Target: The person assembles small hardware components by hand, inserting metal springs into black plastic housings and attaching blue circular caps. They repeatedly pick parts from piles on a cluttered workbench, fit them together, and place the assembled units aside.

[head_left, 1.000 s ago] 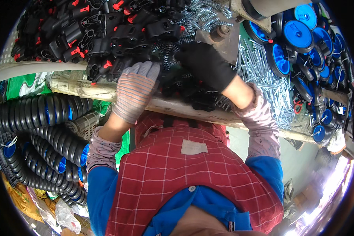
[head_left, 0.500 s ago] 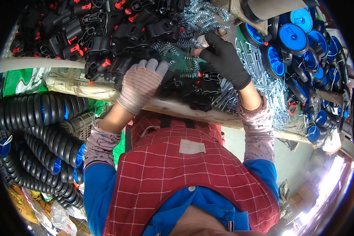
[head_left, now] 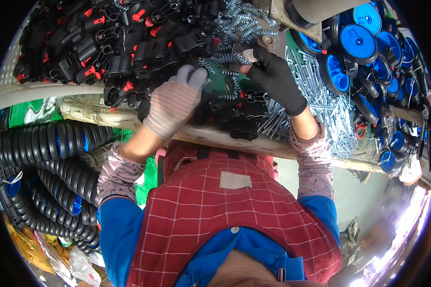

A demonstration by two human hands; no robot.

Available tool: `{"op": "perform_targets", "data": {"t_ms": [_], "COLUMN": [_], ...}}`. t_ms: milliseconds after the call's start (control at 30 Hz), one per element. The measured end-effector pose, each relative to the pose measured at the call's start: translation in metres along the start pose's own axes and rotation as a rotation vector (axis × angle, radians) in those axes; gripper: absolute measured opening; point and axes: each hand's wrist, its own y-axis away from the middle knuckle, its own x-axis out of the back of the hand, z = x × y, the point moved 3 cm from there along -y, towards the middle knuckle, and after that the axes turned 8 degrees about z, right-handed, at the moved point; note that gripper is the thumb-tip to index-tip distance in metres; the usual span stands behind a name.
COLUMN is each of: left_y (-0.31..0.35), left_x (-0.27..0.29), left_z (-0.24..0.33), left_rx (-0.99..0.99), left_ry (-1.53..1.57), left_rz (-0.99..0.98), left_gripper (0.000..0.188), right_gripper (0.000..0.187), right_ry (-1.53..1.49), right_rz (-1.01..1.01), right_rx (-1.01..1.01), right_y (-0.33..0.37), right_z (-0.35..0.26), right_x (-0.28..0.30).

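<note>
Shifted right since a second ago — black-gloved right hand (head_left: 278,79), baring loose silvery coil springs (head_left: 235,85) on the wood-edged desk (head_left: 103,114) between the hands. Its grip: slightly parted, nothing seen held. Grey-striped left hand (head_left: 174,103) near black plastic housings (head_left: 151,47) — grip hidden, can't tell.

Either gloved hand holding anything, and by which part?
Cannot tell: the grey striped-gloved left hand hides any grip beneath it; the black-gloved right hand shows no clearly held object at its fingertips.

Left hand (head_left: 174,106): grip hidden; grey cylinder (head_left: 328,8) cut by top edge.
</note>
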Motion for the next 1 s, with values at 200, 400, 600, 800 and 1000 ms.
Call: {"op": "perform_targets", "data": {"t_ms": [200,400,600,800,1000], "left_y": [0.004,-0.001,-0.001,-0.010,-0.008], "left_x": [-0.021,-0.006,0.000,-0.010,-0.027], "left_z": [-0.020,-0.014,-0.005,-0.003,-0.002], "left_rx": [0.207,0.163,0.044,-0.045,0.290], "left_ry": [0.800,1.159,1.154,1.117,1.545], "left_rz": [0.228,0.046,0.009,0.033,-0.093], "left_gripper": [0.056,0.046,0.038,0.034,0.036], "right_gripper": [0.045,0.036,0.031,0.021,0.011], "right_ry": [-0.110,-0.217,0.192,0.599,0.719], "right_rz": [-0.020,-0.121,-0.087,0.000,0.100], "right_rx": [0.040,0.139,0.450,0.630,0.869], "right_y": [0.001,0.012,0.015,0.020,0.015], "right_z": [0.002,-0.031,-0.049,-0.065,-0.076], "right_x": [-0.005,0.002,0.014,0.009,0.004]}}
